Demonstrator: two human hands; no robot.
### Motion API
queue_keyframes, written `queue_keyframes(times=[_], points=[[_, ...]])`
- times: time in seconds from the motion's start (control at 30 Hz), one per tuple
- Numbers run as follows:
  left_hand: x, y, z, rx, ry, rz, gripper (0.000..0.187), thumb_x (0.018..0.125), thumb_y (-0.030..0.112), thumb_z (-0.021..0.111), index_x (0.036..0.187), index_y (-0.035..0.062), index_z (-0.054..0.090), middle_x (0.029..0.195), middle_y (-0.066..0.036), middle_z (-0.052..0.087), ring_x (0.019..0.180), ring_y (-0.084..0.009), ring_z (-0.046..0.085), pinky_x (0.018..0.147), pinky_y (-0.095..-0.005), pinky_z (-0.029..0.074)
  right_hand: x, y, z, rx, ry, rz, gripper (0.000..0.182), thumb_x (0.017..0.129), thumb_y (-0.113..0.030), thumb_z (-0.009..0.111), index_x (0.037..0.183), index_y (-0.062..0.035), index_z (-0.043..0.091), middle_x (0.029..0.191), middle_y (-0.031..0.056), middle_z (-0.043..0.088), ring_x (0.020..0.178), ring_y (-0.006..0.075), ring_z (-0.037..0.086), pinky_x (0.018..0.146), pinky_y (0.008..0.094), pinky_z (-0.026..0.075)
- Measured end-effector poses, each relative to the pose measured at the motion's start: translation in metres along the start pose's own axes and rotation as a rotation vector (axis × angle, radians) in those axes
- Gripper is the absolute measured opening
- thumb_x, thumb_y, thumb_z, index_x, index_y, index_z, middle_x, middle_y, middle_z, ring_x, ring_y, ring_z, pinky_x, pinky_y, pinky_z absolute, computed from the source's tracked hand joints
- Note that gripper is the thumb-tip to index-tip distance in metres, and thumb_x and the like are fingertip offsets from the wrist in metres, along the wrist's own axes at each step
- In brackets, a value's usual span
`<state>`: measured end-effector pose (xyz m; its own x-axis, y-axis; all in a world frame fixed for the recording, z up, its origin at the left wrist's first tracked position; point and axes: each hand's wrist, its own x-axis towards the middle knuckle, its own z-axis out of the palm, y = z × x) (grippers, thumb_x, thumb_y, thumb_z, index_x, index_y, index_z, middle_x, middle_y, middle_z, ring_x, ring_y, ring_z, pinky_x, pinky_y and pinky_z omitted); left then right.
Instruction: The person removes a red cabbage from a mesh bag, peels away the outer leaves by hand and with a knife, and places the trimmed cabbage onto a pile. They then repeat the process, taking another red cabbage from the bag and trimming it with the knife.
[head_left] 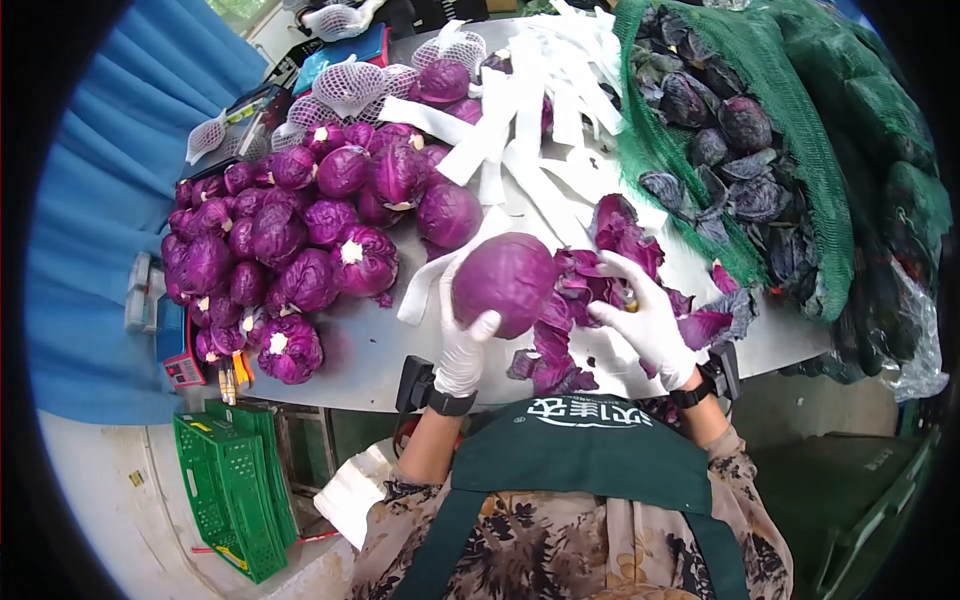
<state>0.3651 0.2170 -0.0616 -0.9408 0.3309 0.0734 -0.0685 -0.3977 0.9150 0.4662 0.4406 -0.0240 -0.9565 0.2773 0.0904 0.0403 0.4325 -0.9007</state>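
Note:
A round, peeled red cabbage (505,285) rests in my left hand (460,350), whose white-gloved fingers and thumb cup its left side. My right hand (655,325), gloved too, is apart from the cabbage, with thumb and fingers spread over loose purple leaves (572,280). A small yellowish spot shows between those fingers, too small to name. More torn leaves (555,365) lie on the metal table (365,355) between my hands. To the left is a big pile of red cabbages (280,230), several with pale cut stems.
White foam strips (515,100) spread over the back of the table. White foam nets (350,88) lie behind the pile. A green mesh sack (805,130) of dark cabbages (745,125) stands at right. Green crates (225,490) are on the floor at lower left, below a blue curtain (110,220).

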Motion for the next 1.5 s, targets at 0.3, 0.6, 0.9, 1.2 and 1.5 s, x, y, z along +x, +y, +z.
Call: queue_keyframes(times=[0.3, 0.6, 0.9, 1.2, 1.5], points=[[-0.007, 0.012, 0.021, 0.329, -0.359, 0.116, 0.095, 0.063, 0.020, 0.085, 0.141, 0.0035, 0.032, 0.140, -0.015, 0.041, 0.128, -0.0245, 0.044, 0.107, -0.0392, 0.038, 0.008, -0.062, -0.002, -0.168, -0.090, -0.237, 0.070, 0.062, -0.029, 0.088, 0.119, -0.0037, 0.055, 0.096, 0.0059, 0.051, 0.085, 0.0179, 0.052, 0.075, 0.0315, 0.045], [-0.009, 0.015, 0.018, 0.448, -0.386, 0.121, 0.094, 0.062, 0.017, 0.085, 0.140, 0.0020, 0.035, 0.136, -0.015, 0.045, 0.126, -0.0236, 0.046, 0.106, -0.0377, 0.037, 0.008, -0.058, -0.012, -0.195, -0.196, -0.256, 0.049, 0.071, -0.020, 0.082, 0.113, -0.0073, 0.059, 0.083, 0.0043, 0.050, 0.069, 0.0161, 0.051, 0.064, 0.0281, 0.046], [-0.010, 0.024, 0.026, 0.491, -0.326, -0.036, 0.092, 0.064, 0.013, 0.083, 0.141, 0.0006, 0.034, 0.130, -0.014, 0.051, 0.120, -0.0207, 0.051, 0.101, -0.0347, 0.043, 0.006, -0.039, 0.003, -0.411, -0.120, -0.349, 0.021, 0.080, -0.018, 0.067, 0.095, -0.0070, 0.058, 0.080, 0.0074, 0.054, 0.062, 0.0247, 0.057, 0.057, 0.0338, 0.048], [-0.009, 0.020, 0.023, 0.541, -0.387, -0.043, 0.090, 0.062, 0.013, 0.084, 0.138, 0.0013, 0.038, 0.135, -0.015, 0.046, 0.123, -0.0223, 0.049, 0.103, -0.0355, 0.041, 0.009, -0.038, -0.004, -0.008, -0.257, -0.017, 0.047, 0.073, -0.033, 0.082, 0.100, -0.0054, 0.056, 0.083, 0.0041, 0.053, 0.071, 0.0139, 0.052, 0.067, 0.0291, 0.046], [-0.010, 0.019, 0.021, 0.576, -0.404, 0.013, 0.089, 0.061, 0.014, 0.085, 0.137, 0.0015, 0.040, 0.135, -0.015, 0.048, 0.124, -0.0234, 0.049, 0.105, -0.0361, 0.039, 0.008, -0.038, -0.006, -0.001, -0.246, -0.043, 0.019, 0.080, -0.013, 0.070, 0.093, -0.0038, 0.059, 0.077, 0.0090, 0.059, 0.068, 0.0210, 0.058, 0.067, 0.0319, 0.048]])
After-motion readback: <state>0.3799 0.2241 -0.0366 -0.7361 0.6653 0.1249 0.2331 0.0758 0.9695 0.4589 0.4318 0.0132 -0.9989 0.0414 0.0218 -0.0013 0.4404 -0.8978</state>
